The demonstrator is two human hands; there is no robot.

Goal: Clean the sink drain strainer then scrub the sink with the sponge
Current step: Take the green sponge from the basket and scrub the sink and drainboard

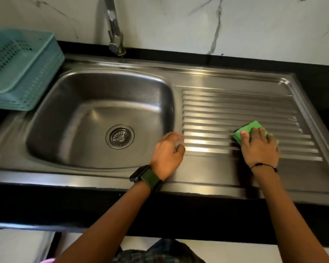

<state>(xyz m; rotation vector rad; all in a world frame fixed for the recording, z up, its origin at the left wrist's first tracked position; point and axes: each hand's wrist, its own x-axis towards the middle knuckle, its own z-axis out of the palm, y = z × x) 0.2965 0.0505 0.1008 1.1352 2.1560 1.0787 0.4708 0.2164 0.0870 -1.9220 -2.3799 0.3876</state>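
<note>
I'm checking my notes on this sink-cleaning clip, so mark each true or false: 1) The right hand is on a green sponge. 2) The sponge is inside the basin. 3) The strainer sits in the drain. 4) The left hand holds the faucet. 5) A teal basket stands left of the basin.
1) True: the right hand presses on the sponge.
2) False: the sponge lies on the ribbed drainboard, right of the basin.
3) True: the strainer sits in the drain at the basin's bottom.
4) False: the left hand rests on the sink's rim between basin and drainboard, far from the faucet.
5) True: the basket stands left of the basin.
</note>
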